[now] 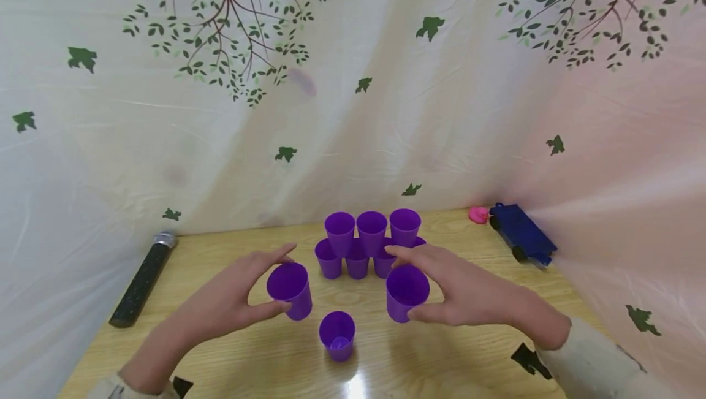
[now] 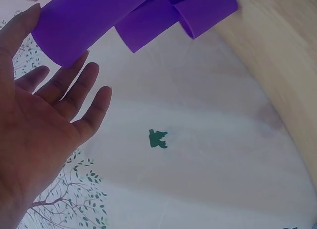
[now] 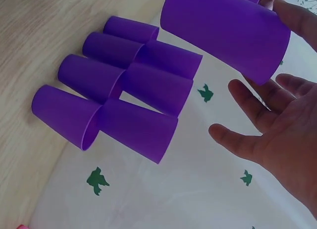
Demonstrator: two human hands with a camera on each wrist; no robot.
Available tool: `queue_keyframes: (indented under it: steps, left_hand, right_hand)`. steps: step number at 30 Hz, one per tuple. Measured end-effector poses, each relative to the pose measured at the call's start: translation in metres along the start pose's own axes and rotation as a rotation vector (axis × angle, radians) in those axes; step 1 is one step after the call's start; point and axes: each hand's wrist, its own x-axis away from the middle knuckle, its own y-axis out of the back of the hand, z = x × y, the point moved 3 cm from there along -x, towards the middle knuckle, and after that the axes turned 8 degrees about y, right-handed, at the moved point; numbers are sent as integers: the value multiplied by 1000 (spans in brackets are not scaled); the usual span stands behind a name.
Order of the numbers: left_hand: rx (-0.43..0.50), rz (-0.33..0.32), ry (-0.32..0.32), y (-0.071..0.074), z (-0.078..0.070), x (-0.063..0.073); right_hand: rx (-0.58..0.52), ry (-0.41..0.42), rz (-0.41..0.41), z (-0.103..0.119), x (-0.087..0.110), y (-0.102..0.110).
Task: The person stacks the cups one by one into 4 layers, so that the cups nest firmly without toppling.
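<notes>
My left hand [image 1: 234, 295] pinches a purple cup [image 1: 299, 302] between thumb and fingers, mouth up. On the other side, a second purple cup [image 1: 397, 306] is held the same way by my right hand [image 1: 471, 288]. Both cups are in front of a two-tier wall of purple cups: three upright ones [image 1: 372, 238] stand on a lower row of several [image 1: 329, 266]. The right wrist view shows the tiers [image 3: 89, 79] sideways, beside the held cup [image 3: 225, 33]. Between my hands and nearer to me, a single purple cup [image 1: 338, 350] stands upright on the table.
A black microphone [image 1: 144, 279] lies at the left of the wooden table [image 1: 231, 356]. At the back right are a pink toy [image 1: 478, 214] and a blue toy cart [image 1: 523, 233]. A pale curtain [image 1: 342, 123] with printed leaves and branches hangs behind.
</notes>
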Motion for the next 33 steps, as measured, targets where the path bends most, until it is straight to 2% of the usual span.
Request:
queue_keyframes:
  steps: [10,18,26,33]
  left_hand:
    - [27,10,-22,18,-10,-19]
    - [47,54,-11,27,-19,-42]
    - [83,38,-74,35,-24,-67]
    - [91,74,-50,36,-23,-84]
  right_hand:
    - [-29,-25,-43,-5,-10,19]
    - [-57,-47,-55,-10,-20,34]
    - [-57,-47,-86,-18,-31,43]
    - [-83,-81,-69,-28,-43,50]
